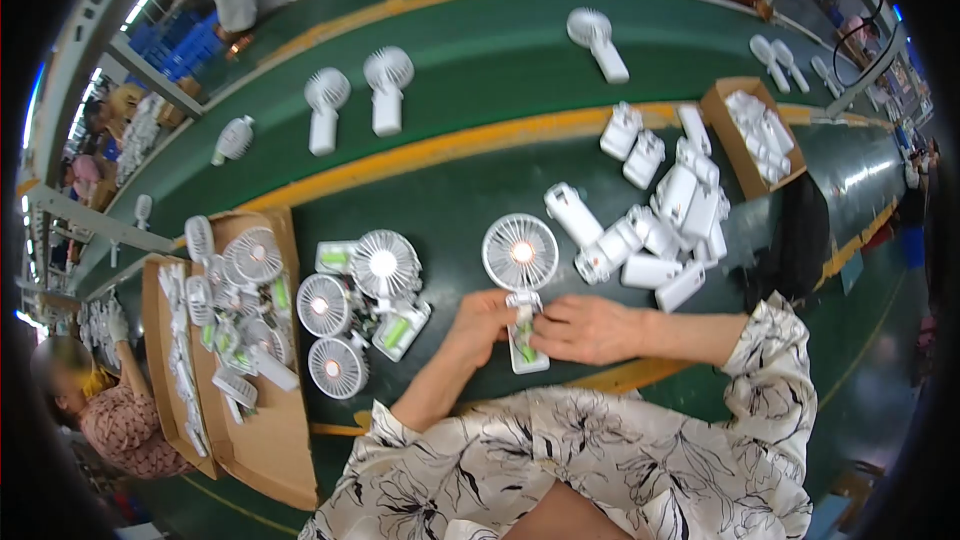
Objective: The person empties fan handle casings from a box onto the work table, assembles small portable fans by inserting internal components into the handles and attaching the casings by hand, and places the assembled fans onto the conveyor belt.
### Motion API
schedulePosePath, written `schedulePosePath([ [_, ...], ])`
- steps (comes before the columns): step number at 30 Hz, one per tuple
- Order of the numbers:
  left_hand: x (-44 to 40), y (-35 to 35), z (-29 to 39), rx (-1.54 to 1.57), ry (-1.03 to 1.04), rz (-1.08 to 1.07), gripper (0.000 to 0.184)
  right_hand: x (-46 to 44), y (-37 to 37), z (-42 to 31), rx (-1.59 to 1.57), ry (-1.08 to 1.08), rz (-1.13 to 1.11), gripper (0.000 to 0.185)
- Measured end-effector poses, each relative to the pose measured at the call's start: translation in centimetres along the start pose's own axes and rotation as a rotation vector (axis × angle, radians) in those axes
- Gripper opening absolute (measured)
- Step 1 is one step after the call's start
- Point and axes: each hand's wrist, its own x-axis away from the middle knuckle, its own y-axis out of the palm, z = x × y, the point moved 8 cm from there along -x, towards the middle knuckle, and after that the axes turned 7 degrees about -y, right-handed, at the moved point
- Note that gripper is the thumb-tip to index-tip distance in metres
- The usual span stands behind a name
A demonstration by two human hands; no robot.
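A white handheld fan lies on the green bench in front of me, its round head pointing away. Its handle is open and a green part, seemingly a battery, shows inside. My left hand is closed around the left side of the handle near the neck. From the right, my right hand has its fingers pinched at the handle's upper part; any small piece between the fingertips is hidden. Left of my hands sit several fans with open handles, including a fan head. Several white handle covers are heaped to the right.
A cardboard tray on the left holds more fans and parts. At the right stands a cardboard box of white pieces. Beyond a yellow edge, a green conveyor belt carries spaced-out fans. Other people are at the left and far side.
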Motion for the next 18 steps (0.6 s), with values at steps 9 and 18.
schedulePosePath([
  [9, 0.7, -0.9, -0.7, 0.055, -0.016, 0.061, 0.023, 3.1, -4.1, 3.8, -0.285, 0.597, 0.211, 0.046],
  [18, 0.8, -1.1, -0.8, 0.092, -0.058, 0.105, 0.026, 7.1, -2.0, 7.5, 0.276, 0.651, -0.147, 0.043],
])
